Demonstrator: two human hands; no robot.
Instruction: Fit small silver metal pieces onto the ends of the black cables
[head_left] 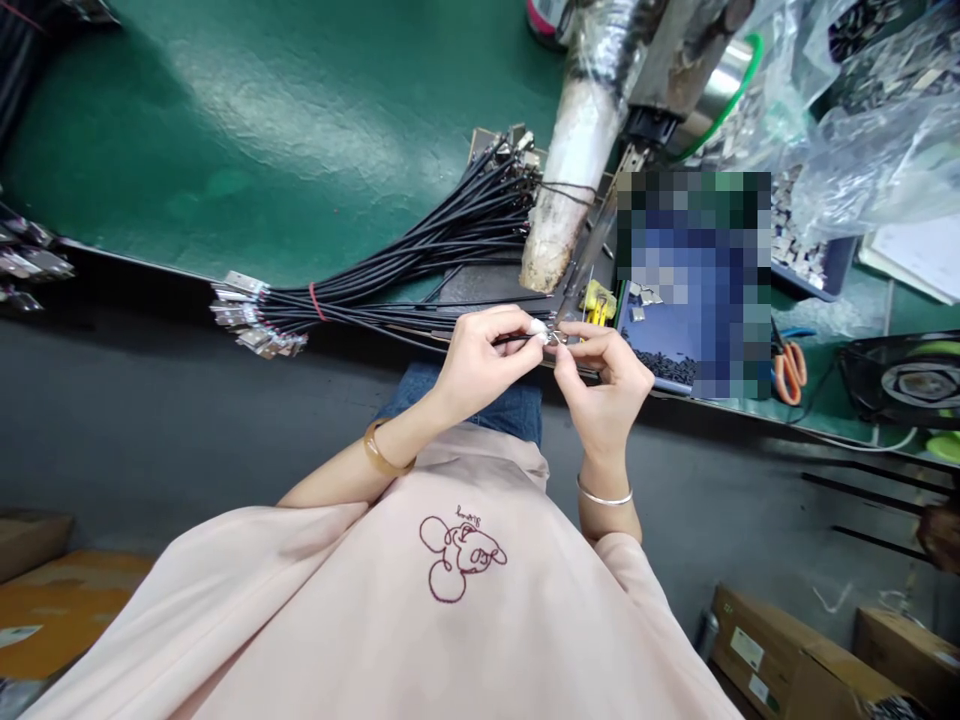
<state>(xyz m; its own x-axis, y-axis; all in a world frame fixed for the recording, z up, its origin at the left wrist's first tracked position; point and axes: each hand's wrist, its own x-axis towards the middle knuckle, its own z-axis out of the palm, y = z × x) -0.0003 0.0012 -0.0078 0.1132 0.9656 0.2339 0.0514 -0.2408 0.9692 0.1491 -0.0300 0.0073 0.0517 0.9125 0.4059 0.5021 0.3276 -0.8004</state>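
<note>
Black cable [516,340]: 1 thin strand, held just in front of the cable bundle [420,268], at the near edge of the green bench [262,130].

1. Left hand [480,362]: fingers closed narrow, pinching the black cable close to its end. An amber bangle [381,455] sits on this wrist.
2. Right hand [604,385]: fingertips closed on a small metal shell [556,338], which touches the end of the black cable. The 2 hands almost meet at this point. A silver bracelet [604,495] sits on this wrist.
3. Cable bundle: many black strands lying flat, tied with 1 red band [316,301]. Metal connectors [251,318] fan out at its left end, beyond the bench edge.
4. A wrapped white pipe [570,190] slants down to the right end of the cable bundle.
5. A blue tray [660,350] with loose small parts lies right of the cable bundle, just behind the right hand.
6. Orange-handled scissors [789,368] lie further right of the cable bundle, past the blue tray.
</note>
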